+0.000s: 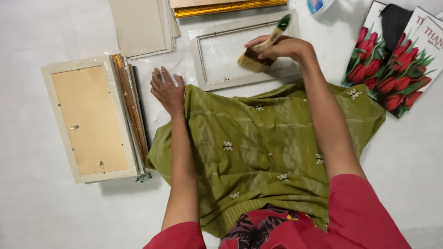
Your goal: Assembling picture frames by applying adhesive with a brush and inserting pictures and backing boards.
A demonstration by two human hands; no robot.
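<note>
My right hand (282, 47) grips a flat paintbrush (263, 47) with a pale wooden handle and a green tip. Its bristles rest on the inside of a white picture frame (199, 60) lying face down on the floor. My left hand (167, 90) lies flat with fingers spread on clear plastic, just left of that frame and at the edge of the green patterned cloth (258, 147) over my lap.
A stack of frames (87, 120), backs up, with wood-toned frames (131, 108) on edge beside it, lies at the left. Grey backing boards (140, 25) and a gold frame (226, 7) sit at the top. Prints of red tulips (392, 69) lie at the right.
</note>
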